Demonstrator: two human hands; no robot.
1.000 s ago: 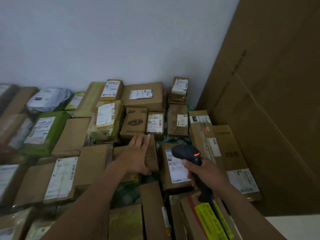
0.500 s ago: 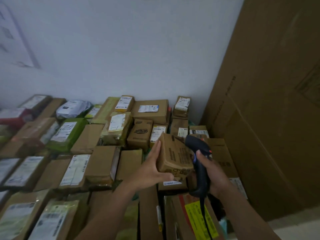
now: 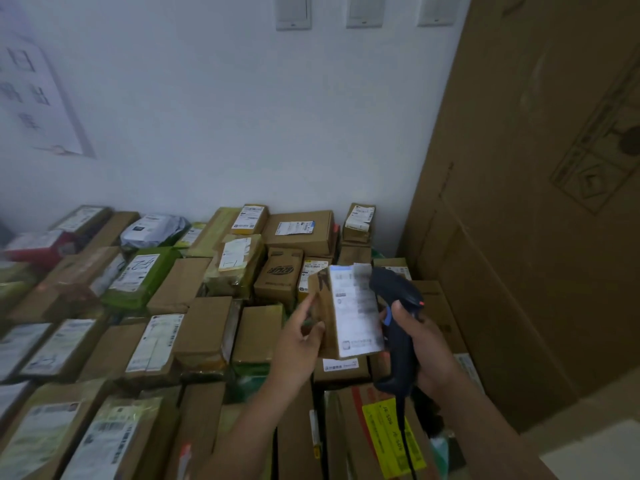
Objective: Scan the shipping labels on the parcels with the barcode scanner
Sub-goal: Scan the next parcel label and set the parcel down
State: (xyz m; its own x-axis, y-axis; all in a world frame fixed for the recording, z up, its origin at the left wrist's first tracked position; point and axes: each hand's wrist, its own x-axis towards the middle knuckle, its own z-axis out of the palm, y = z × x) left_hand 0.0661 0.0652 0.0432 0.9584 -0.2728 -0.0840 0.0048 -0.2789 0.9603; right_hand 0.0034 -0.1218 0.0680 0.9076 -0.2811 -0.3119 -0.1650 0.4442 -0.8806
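My left hand (image 3: pixel 298 336) holds a small cardboard parcel (image 3: pixel 323 306) lifted above the pile, its white shipping label (image 3: pixel 355 311) turned toward me. My right hand (image 3: pixel 420 344) grips the handle of a black barcode scanner (image 3: pixel 394 306), whose head sits just right of the label with a small red light on it. The scanner's cable (image 3: pixel 403 424) hangs down along my right forearm. Below lies a spread of many labelled parcels (image 3: pixel 194 327).
Cardboard boxes and green and grey mailer bags cover the surface up to the white wall (image 3: pixel 242 116). A tall flat cardboard carton (image 3: pixel 540 202) leans at the right. A box with a yellow label (image 3: pixel 391 438) lies under my right arm. A poster (image 3: pixel 31 91) hangs at left.
My left hand lifted the small parcel off the pile and turned it, so its label now faces me. The scanner rose beside it. The view tilted upward.
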